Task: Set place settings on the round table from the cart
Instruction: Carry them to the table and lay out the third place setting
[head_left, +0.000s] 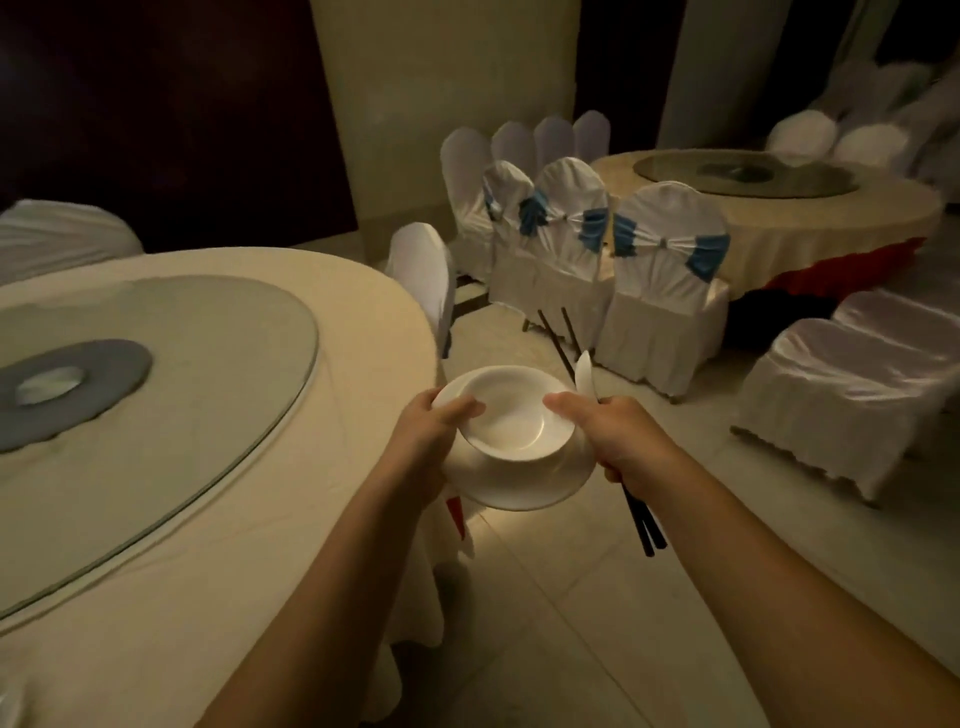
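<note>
- The left hand (436, 423) grips the left rim of a white, glossy ceramic bowl (511, 415): its thumb (462, 408) lies curled over the rim into the hollow, and the other fingers are hidden beneath.
- The right hand (613, 431) clamps the opposite rim with its thumb (566, 405) pressed on top; the remaining fingers are folded round a pair of dark, slender chopsticks (644, 525) and the handle of a white ceramic spoon (584, 376), so neither hand has slack to spare.
- The bowl sits tilted on a white round ceramic plate (524, 483), which both hands carry from below; how the hidden fingers support it cannot be told.
- A strip of red and white cloth (460, 519), probably a napkin, hangs beneath the left wrist; what pins it is out of sight.
- The whole setting is held in the air over the pale tiled floor (571, 623), just beside the edge of the large round table with a cream cloth (291, 493).
- On that table only a glass turntable (171, 374) shows; no dishes are laid on the part in view, so the task seems at an early stage, with this setting not yet put down and the rest to follow.
- The cart is not in view.
- White-covered chairs with blue sashes (660, 270) stand beyond, near a second round table (810, 218).
</note>
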